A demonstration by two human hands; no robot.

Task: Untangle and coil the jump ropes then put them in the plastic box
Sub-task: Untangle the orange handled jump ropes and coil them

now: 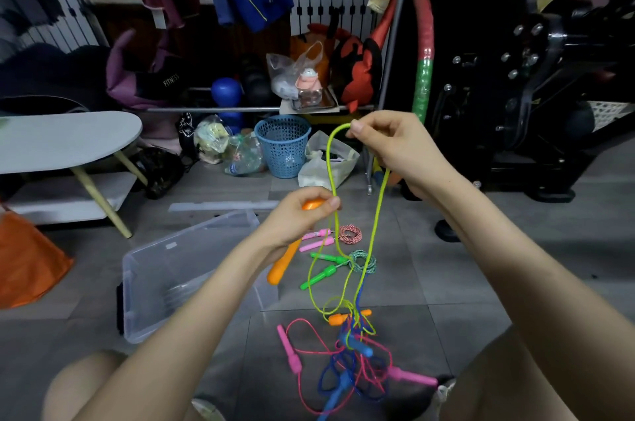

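Clear plastic box (192, 276) lower left of the fingers, left hand (299, 217) gripping smooth orange handle (285, 262) and pinching thin yellow-green rope (330, 159), right hand (398, 149) pinching its arched loop, tangled glossy ropes (350, 358) on grey tiles below.

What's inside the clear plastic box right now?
No jump ropes show inside the plastic box; the left hand's forearm covers its near right part, so that part is unseen.

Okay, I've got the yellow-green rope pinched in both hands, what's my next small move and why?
Probably lift the right hand higher to draw the yellow-green rope out of the tangle: its lower loops are caught among the blue and pink ropes on the floor, while the left hand holds its orange handle.
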